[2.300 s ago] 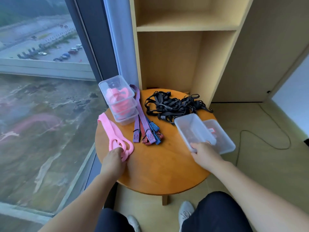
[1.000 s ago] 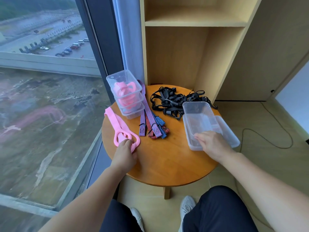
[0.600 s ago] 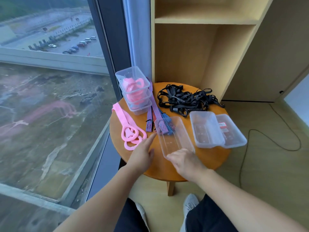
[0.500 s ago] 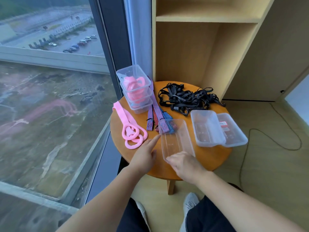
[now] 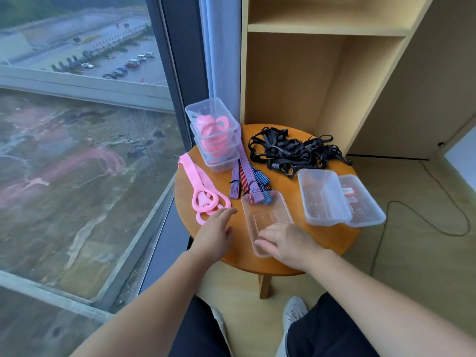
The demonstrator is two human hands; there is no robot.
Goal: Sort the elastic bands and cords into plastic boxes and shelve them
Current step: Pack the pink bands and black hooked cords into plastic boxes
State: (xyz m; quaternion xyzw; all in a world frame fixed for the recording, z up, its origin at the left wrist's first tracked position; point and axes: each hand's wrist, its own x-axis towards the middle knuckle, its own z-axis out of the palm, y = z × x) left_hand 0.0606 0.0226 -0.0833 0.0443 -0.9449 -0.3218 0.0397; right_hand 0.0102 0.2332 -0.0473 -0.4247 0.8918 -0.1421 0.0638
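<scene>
From the left, I see the loose pink band [image 5: 199, 185] lying along the left edge of the round counter [image 5: 231, 249], its looped end nearest me. My left hand [image 5: 215, 234] lies flat on the counter with the fingers spread and relaxed, gripping nothing; its fingertips [image 5: 229, 211] reach just beside that looped end, and I cannot tell whether they touch it. Behind the band stands a stack of clear boxes [image 5: 213, 135] with more pink bands coiled inside; how many boxes make up the stack is hard to count through the plastic. Striped red and blue straps [image 5: 244, 173] run out from beside the stack toward me, and their near ends slip under the far rim of the empty clear box [image 5: 266, 219] at the centre. My right hand [image 5: 286, 242] rests on the near end of that box, fingers curled over its rim in a loose hold and hiding the near corner. Further back, a tangle of black cords [image 5: 291, 152] lies in front of the wooden shelf [image 5: 322, 29]. To the right sits another clear box [image 5: 323, 197], overlapping a lid [image 5: 363, 199] with a red label I cannot read. The shelf's top is cut off.
</scene>
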